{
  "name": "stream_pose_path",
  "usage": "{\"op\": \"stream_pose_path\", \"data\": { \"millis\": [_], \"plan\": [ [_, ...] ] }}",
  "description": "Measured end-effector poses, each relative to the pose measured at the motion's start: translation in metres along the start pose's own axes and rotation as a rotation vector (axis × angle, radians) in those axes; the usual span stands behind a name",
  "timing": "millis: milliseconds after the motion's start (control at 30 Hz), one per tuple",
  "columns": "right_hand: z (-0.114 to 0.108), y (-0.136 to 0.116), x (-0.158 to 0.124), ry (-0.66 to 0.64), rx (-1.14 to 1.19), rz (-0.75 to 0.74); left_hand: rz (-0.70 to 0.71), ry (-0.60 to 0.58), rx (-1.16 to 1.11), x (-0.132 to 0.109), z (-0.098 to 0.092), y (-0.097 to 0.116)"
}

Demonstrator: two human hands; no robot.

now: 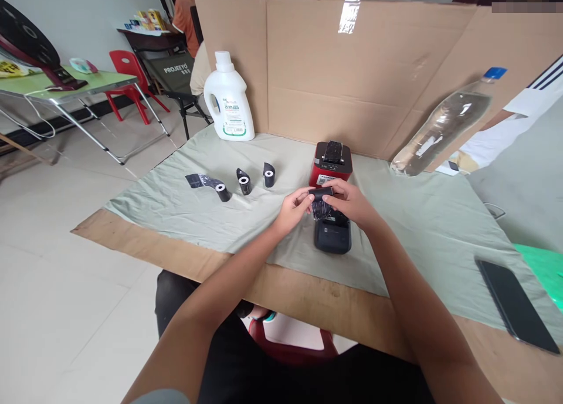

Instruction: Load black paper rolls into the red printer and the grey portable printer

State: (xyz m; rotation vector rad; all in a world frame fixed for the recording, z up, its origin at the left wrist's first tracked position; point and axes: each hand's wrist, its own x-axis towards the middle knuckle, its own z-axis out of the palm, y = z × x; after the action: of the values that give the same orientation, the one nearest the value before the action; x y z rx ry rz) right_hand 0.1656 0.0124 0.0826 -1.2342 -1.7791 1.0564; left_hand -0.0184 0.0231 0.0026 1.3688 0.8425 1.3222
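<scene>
Both my hands meet over the cloth-covered table, pinching a small black roll (321, 192) with a loose strip of black film hanging from it. My left hand (294, 209) grips the roll's left end and my right hand (349, 202) holds its right end. Just below them lies a dark label printer (333, 237). Behind it stands a red printer (331, 161) with a black top. Three more black rolls (244, 182) lie to the left on the cloth, one with its film partly unwound (200, 180).
A white detergent bottle (227, 99) stands at the back left against a cardboard screen (352, 70). A clear plastic bottle (442, 124) leans at the right. A black phone (514, 305) lies near the right front edge. Another person's sleeve (534, 96) shows at far right.
</scene>
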Motion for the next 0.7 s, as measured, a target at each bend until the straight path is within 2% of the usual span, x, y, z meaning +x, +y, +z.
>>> {"op": "stream_pose_path", "data": {
  "millis": [100, 200, 267, 333, 400, 500, 600, 700],
  "plan": [
    [0.005, -0.001, -0.002, 0.04, -0.077, -0.016, -0.043, 0.035, -0.008, 0.003, 0.0, -0.003],
    [0.012, -0.006, -0.004, 0.146, -0.256, -0.096, -0.183, 0.053, -0.062, 0.006, 0.001, -0.007],
    [0.018, -0.015, 0.0, 0.198, -0.35, -0.141, -0.285, 0.055, -0.111, 0.009, 0.003, -0.009],
    [0.024, -0.028, 0.011, 0.201, -0.394, -0.163, -0.328, 0.041, -0.136, 0.011, 0.004, -0.011],
    [0.034, -0.045, 0.033, 0.181, -0.449, -0.192, -0.328, 0.02, -0.143, 0.013, 0.005, -0.012],
    [0.059, -0.07, 0.084, 0.165, -0.612, -0.213, -0.342, -0.004, -0.181, 0.016, 0.006, -0.013],
    [0.093, -0.088, 0.14, 0.137, -0.753, -0.164, -0.356, -0.005, -0.202, 0.017, 0.006, -0.013],
    [0.127, -0.096, 0.184, 0.066, -0.886, -0.076, -0.331, -0.027, -0.078, 0.013, 0.005, -0.012]
  ]
}}
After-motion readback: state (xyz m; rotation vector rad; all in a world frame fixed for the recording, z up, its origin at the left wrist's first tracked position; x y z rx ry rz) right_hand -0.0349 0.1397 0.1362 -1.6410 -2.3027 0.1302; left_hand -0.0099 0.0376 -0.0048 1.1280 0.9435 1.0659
